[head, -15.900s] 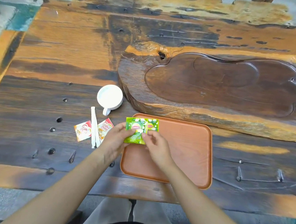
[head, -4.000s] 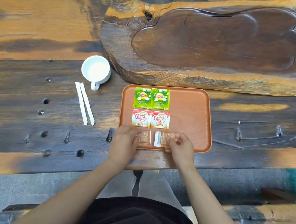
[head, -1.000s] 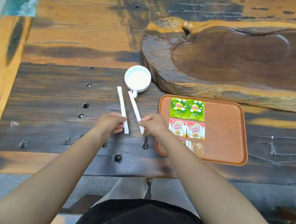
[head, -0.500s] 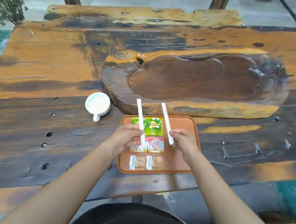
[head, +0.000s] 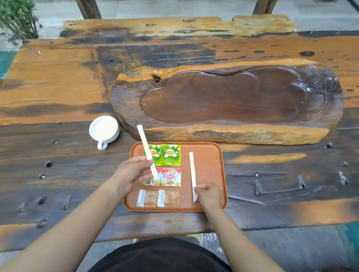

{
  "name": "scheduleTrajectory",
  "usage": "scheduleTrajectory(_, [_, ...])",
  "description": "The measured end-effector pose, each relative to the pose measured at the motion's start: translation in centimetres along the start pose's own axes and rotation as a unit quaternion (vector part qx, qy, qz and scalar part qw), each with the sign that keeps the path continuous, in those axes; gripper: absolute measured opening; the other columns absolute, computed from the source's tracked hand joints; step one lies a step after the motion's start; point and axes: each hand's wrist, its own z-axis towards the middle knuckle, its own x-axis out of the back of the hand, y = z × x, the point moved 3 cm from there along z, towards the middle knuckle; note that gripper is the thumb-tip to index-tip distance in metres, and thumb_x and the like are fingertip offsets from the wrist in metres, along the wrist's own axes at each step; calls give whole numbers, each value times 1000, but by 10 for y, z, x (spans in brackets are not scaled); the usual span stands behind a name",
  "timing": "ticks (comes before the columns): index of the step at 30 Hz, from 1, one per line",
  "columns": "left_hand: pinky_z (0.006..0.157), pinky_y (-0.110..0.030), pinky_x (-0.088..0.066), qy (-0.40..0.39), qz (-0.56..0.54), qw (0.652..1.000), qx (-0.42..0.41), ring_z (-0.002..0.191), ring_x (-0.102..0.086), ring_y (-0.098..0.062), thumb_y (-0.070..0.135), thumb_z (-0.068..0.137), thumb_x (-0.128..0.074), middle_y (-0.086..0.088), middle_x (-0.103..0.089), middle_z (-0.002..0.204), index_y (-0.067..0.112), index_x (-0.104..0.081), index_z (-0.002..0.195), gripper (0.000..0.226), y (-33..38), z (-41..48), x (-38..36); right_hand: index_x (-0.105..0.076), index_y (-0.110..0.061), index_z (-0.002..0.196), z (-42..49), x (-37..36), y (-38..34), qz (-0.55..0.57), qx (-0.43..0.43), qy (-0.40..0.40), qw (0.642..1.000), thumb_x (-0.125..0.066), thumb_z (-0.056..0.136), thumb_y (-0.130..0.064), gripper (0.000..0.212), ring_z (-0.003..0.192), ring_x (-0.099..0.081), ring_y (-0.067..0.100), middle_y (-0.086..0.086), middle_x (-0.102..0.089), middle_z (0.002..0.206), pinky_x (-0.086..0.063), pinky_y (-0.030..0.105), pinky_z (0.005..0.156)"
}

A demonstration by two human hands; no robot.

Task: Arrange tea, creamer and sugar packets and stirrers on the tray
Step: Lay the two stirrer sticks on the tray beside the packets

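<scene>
An orange tray (head: 212,159) lies at the table's near edge. On its left half sit two green tea packets (head: 170,154), two red-and-white creamer packets (head: 171,177) and two clear sugar packets (head: 158,198), in rows. My left hand (head: 131,175) holds a white wrapped stirrer (head: 145,146) raised and slanting over the tea packets. My right hand (head: 210,195) pinches the near end of a second white stirrer (head: 192,172), which lies flat on the tray's right half.
A white cup (head: 103,130) stands on the table left of the tray. A large carved wooden slab (head: 222,100) lies just behind the tray. The dark wooden table (head: 38,165) has holes and metal staples. A plant (head: 12,7) is at the far left.
Both hands picked the two stirrers up from the table left of the tray and carried them over it. The right stirrer has come down flat onto the tray's right half.
</scene>
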Motion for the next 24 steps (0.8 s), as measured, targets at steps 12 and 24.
scheduleTrajectory(12, [49,-18,-56,16,-2,1000,23,54,-69,-9,2,85,-59,-8,-68,81,9,-61,81,8,-28,-10,-9,-63,-10,100,3,-3,0,-204,26,-9,979,-57,87,-21,18,98,-61,26,9,-68,108,-36,21,67])
scheduleTrajectory(24, [61,-19,-54,-104,-35,993,37,70,-59,-11,7,83,-62,-1,-68,73,12,-65,85,6,-30,-16,-60,-62,-11,93,-49,12,-50,179,93,-294,934,-43,98,-28,26,53,-58,7,2,-66,71,-48,17,51])
